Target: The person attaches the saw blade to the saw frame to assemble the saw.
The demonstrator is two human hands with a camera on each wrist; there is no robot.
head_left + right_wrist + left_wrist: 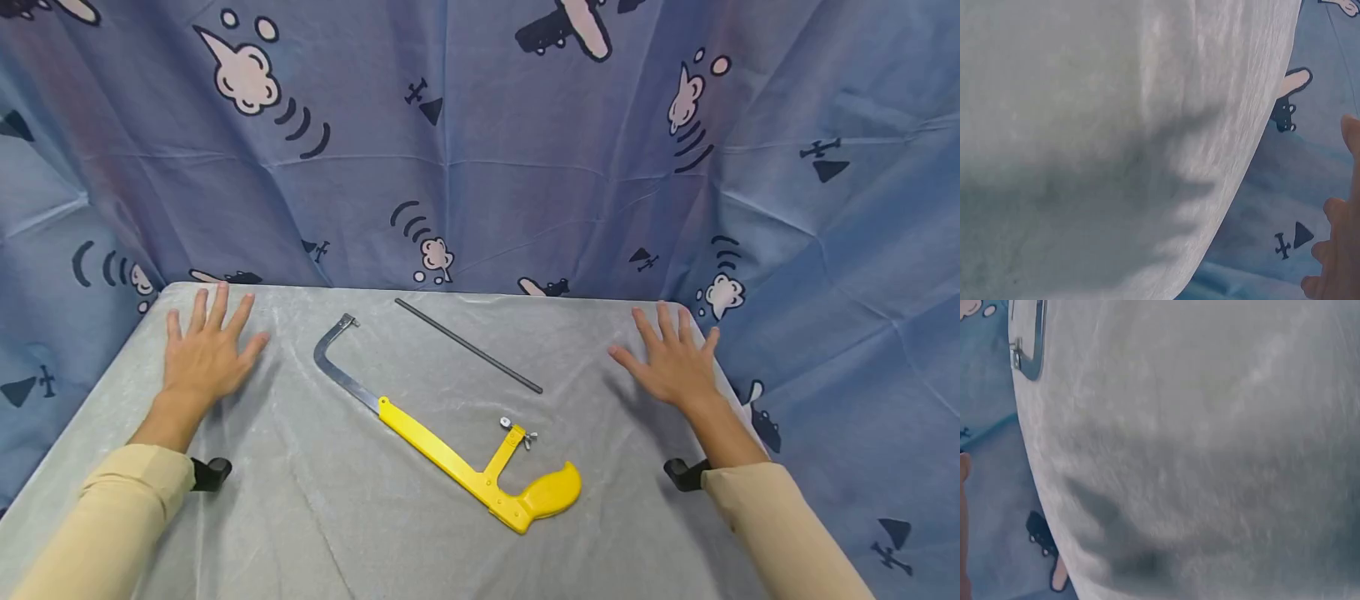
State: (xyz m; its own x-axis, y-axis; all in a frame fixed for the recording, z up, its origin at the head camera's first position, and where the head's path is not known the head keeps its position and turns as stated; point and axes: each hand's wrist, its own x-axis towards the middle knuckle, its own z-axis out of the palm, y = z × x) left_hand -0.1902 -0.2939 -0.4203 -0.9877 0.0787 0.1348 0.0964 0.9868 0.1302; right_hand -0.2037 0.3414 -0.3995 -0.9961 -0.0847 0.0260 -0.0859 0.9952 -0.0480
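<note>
A hacksaw frame (435,446) with a yellow body and handle lies on the table, its grey curved end toward the far left. No blade spans its two ends. Behind it lies a thin dark rod or blade (468,346), slanting down to the right. My left hand (206,350) is held over the table's left side, fingers spread, holding nothing. Over the right side my right hand (675,358) is likewise spread and holds nothing. In the left wrist view the grey end of the frame (1035,359) shows at the upper left.
A light grey cloth covers the table (300,517). Behind and beside it hangs a blue curtain (510,150) printed with planes and clouds. Black curved pieces, apparently camera mounts, stick out from both sleeves (112,508).
</note>
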